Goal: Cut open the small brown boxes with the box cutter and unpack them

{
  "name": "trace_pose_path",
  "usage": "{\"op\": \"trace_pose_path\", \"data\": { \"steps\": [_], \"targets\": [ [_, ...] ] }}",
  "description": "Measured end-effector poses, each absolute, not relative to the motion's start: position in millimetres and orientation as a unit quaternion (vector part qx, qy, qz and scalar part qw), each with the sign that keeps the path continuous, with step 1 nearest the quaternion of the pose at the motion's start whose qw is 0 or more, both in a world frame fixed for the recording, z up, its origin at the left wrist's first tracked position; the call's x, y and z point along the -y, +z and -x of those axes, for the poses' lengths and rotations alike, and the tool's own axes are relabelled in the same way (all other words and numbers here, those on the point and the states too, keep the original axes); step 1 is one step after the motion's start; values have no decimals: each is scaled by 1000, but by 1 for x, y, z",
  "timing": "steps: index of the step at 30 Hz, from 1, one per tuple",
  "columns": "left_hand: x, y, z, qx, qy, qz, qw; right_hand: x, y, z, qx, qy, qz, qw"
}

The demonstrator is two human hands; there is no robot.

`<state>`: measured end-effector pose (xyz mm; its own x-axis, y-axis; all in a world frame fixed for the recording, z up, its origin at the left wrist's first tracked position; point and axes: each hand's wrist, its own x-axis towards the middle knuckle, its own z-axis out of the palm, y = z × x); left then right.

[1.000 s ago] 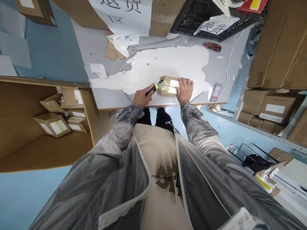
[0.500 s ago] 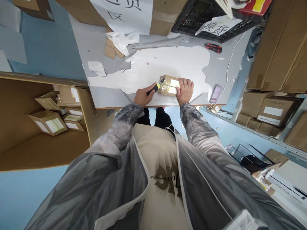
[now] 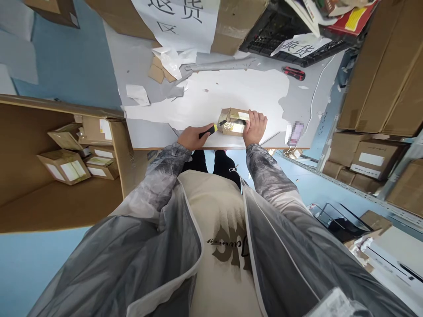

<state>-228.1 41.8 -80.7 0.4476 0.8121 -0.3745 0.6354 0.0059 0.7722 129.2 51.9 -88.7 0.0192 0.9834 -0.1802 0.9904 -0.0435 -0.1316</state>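
Observation:
A small taped cardboard box (image 3: 228, 115) with white labels lies on the white-topped table (image 3: 198, 99), near its front edge. My right hand (image 3: 255, 127) is closed around the right end of the box, fingers over the top. In my left hand (image 3: 192, 138) is a black and yellow utility knife (image 3: 209, 131), its tip pointing at the left end of the box. A dark slit or strip shows across the label area on the box. Whether the blade touches the cardboard is hard to tell.
A large open carton (image 3: 118, 154) with several small boxes stands to the left. On the table lie a red-black knife (image 3: 293, 73), torn paper (image 3: 138, 94) and a blurred phone-like object (image 3: 295, 133). A black crate (image 3: 264, 37) is at the back; boxes on shelves stand right.
My left hand with the utility knife has drawn back to the left, away from the top of the box. My right hand still holds the box in about the same place.

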Motion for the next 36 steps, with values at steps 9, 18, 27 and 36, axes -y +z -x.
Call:
{"op": "trace_pose_path", "data": {
  "steps": [9,18,27,36],
  "targets": [
    [-36,-61,209,-581,51,-685,437,-35,-65,-112,-691,-60,-720,-22],
    [-35,-71,210,-587,106,-648,474,-16,-35,-44,-662,-219,-709,109],
    [-43,-70,215,-575,102,-644,494,-34,-37,-69,-687,-239,-675,125],
    [-12,-75,229,-569,29,-687,451,-56,-51,-75,-623,-244,-734,113]
  ]
}}
